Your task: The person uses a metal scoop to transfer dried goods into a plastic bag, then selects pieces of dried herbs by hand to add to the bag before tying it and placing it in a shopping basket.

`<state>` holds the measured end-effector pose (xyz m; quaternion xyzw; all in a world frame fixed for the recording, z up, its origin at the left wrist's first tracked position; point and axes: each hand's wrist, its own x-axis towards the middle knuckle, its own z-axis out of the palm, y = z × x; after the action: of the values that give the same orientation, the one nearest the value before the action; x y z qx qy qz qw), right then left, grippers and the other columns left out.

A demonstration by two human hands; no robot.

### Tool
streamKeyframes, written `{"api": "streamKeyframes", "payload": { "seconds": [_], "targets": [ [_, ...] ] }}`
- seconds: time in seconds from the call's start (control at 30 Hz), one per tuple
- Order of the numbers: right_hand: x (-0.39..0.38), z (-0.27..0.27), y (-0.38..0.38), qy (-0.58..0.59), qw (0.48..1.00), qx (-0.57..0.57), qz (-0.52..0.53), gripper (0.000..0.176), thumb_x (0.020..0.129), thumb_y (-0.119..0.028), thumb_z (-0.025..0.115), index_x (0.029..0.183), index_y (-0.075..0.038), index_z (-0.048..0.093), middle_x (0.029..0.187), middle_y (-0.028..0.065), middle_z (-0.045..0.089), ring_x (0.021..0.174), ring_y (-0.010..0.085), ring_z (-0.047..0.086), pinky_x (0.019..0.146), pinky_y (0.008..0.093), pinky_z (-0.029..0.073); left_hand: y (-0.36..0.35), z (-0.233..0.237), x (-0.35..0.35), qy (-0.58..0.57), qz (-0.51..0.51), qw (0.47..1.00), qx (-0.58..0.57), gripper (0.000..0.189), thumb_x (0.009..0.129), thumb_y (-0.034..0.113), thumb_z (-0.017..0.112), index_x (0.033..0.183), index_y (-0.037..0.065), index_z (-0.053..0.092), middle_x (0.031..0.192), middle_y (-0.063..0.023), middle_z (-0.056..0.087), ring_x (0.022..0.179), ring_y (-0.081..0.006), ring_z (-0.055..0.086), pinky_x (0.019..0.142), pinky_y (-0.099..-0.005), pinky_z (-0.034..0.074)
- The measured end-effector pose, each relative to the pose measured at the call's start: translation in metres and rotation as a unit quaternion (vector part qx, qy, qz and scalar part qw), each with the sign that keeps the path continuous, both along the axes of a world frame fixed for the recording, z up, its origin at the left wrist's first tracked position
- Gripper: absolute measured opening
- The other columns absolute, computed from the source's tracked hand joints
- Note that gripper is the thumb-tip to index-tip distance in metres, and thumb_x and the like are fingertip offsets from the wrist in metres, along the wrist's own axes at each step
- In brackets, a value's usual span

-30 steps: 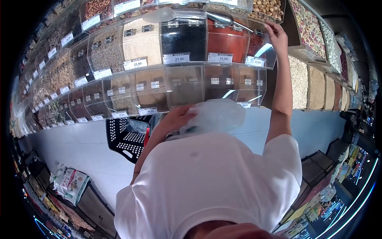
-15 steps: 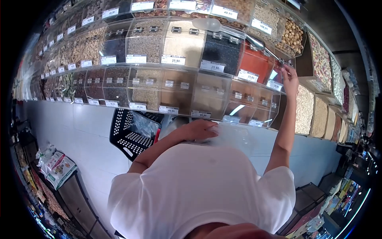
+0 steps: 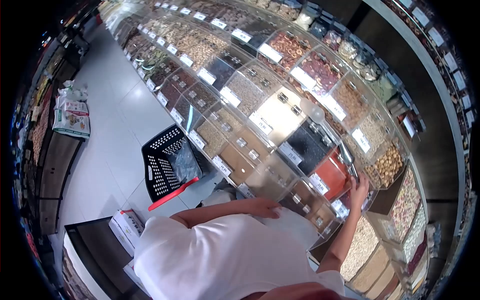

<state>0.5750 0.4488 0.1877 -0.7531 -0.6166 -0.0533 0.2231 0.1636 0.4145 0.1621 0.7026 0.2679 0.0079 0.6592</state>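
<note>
My right hand (image 3: 359, 191) is at the right end of the bulk bins, fingers closed around the handle end of a shiny metal scoop (image 3: 345, 154). The scoop rests along the lids above the bin of red-orange contents (image 3: 331, 172). Just beyond it lies a translucent plastic scoop (image 3: 314, 113), its bowl over the lids near the black-filled bin (image 3: 309, 145). Close to my chest, my left hand (image 3: 265, 207) is closed on a thin clear plastic bag (image 3: 296, 221), which hangs partly hidden against the lower bins.
Tiered clear bins with price tags (image 3: 261, 121) run up to the left. A black basket (image 3: 159, 172) with a red handle (image 3: 172, 194) stands on the floor, a bag inside. Open grain bins (image 3: 361, 246) are at right. A printed sack (image 3: 72, 117) sits far left.
My view has turned, so the bins now slant across it and more of the basket shows. The right hand stays at the metal scoop's handle; the left still holds the bag.
</note>
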Motion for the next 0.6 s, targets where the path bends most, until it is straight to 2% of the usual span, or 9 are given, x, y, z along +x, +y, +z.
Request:
{"api": "streamKeyframes", "payload": {
  "seconds": [0.03, 0.1, 0.2, 0.27, 0.37, 0.4, 0.5, 0.53, 0.6],
  "targets": [
    [0.001, 0.0, 0.001, 0.031, 1.0, -0.004, 0.003, 0.037, 0.087, -0.024, 0.065, 0.116, -0.001, 0.061, 0.117, 0.0171, 0.057, 0.107, 0.0345, 0.056, 0.089, 0.0398, 0.046, -0.002, -0.011, 0.007, -0.001, 0.002, 1.0, -0.016, 0.053, 0.089, 0.044, 0.057, 0.126, 0.005, 0.053, 0.111, -0.0197, 0.062, 0.104, -0.0303, 0.059, 0.091, -0.0381, 0.044],
    [0.013, -0.005, 0.003, 0.044, 0.999, 0.003, 0.016, 0.036, 0.089, -0.024, 0.062, 0.114, 0.002, 0.061, 0.118, 0.0183, 0.057, 0.109, 0.036, 0.055, 0.093, 0.0407, 0.043, -0.002, 0.011, 0.01, 0.042, 0.022, 0.998, -0.042, 0.054, 0.09, 0.044, 0.057, 0.129, 0.007, 0.052, 0.112, -0.0177, 0.062, 0.104, -0.0273, 0.059, 0.091, -0.0374, 0.044],
    [0.039, -0.005, 0.013, 0.067, 0.996, 0.058, -0.012, 0.036, 0.09, -0.023, 0.062, 0.116, 0.001, 0.06, 0.12, 0.0192, 0.055, 0.111, 0.0363, 0.053, 0.096, 0.0416, 0.041, -0.008, -0.008, 0.019, 0.042, 0.05, 0.996, -0.06, 0.054, 0.09, 0.043, 0.056, 0.131, 0.01, 0.051, 0.115, -0.0153, 0.062, 0.107, -0.0248, 0.058, 0.093, -0.0361, 0.043],
    [0.06, -0.003, 0.021, 0.061, 0.992, 0.106, -0.043, 0.037, 0.09, -0.023, 0.061, 0.118, 0.001, 0.059, 0.121, 0.0206, 0.054, 0.112, 0.0367, 0.052, 0.097, 0.042, 0.04, -0.006, 0.01, 0.02, 0.043, 0.072, 0.992, -0.096, 0.054, 0.09, 0.043, 0.057, 0.133, 0.011, 0.049, 0.118, -0.0147, 0.06, 0.109, -0.0241, 0.056, 0.095, -0.0354, 0.042],
    [0.092, -0.01, 0.032, -0.038, 0.983, 0.138, -0.118, 0.038, 0.091, -0.024, 0.061, 0.12, 0.001, 0.058, 0.121, 0.023, 0.053, 0.112, 0.0375, 0.052, 0.097, 0.0428, 0.04, -0.001, 0.025, 0.024, 0.028, 0.136, 0.983, -0.116, 0.052, 0.092, 0.039, 0.056, 0.134, 0.009, 0.049, 0.115, -0.0106, 0.061, 0.104, -0.0179, 0.056, 0.09, -0.0327, 0.044],
    [0.105, -0.01, 0.035, -0.073, 0.981, 0.139, -0.11, 0.04, 0.091, -0.025, 0.061, 0.12, 0.002, 0.057, 0.121, 0.0239, 0.052, 0.112, 0.038, 0.052, 0.096, 0.0436, 0.041, -0.002, 0.025, 0.028, 0.018, 0.168, 0.978, -0.121, 0.051, 0.093, 0.038, 0.056, 0.133, 0.007, 0.049, 0.112, -0.0087, 0.061, 0.101, -0.015, 0.056, 0.088, -0.0315, 0.045],
    [0.123, -0.011, 0.043, -0.081, 0.981, 0.118, -0.128, 0.042, 0.09, -0.027, 0.061, 0.12, 0.002, 0.057, 0.121, 0.0233, 0.052, 0.112, 0.0382, 0.052, 0.095, 0.0443, 0.042, 0.002, -0.007, 0.045, -0.163, 0.177, 0.956, -0.167, 0.052, 0.094, 0.035, 0.053, 0.135, 0.004, 0.046, 0.118, -0.0087, 0.059, 0.106, -0.0145, 0.053, 0.092, -0.0303, 0.043],
    [0.131, -0.013, 0.047, -0.107, 0.98, 0.112, -0.126, 0.044, 0.09, -0.03, 0.061, 0.12, 0.001, 0.058, 0.12, 0.0229, 0.053, 0.111, 0.0381, 0.052, 0.094, 0.0442, 0.043, 0.002, -0.014, 0.052, -0.139, 0.195, 0.957, -0.162, 0.049, 0.096, 0.03, 0.051, 0.136, 0.003, 0.044, 0.123, -0.0082, 0.055, 0.111, -0.014, 0.049, 0.096, -0.03, 0.04],
    [0.146, -0.017, 0.056, -0.101, 0.981, 0.088, -0.138, 0.044, 0.089, -0.032, 0.061, 0.121, -0.002, 0.059, 0.12, 0.0222, 0.053, 0.11, 0.0373, 0.053, 0.093, 0.0437, 0.043, 0.007, -0.018, 0.062, -0.196, 0.18, 0.954, -0.141, 0.047, 0.097, 0.028, 0.05, 0.135, 0.003, 0.043, 0.122, -0.0075, 0.054, 0.111, -0.0136, 0.048, 0.095, -0.03, 0.04]
  ]
}}
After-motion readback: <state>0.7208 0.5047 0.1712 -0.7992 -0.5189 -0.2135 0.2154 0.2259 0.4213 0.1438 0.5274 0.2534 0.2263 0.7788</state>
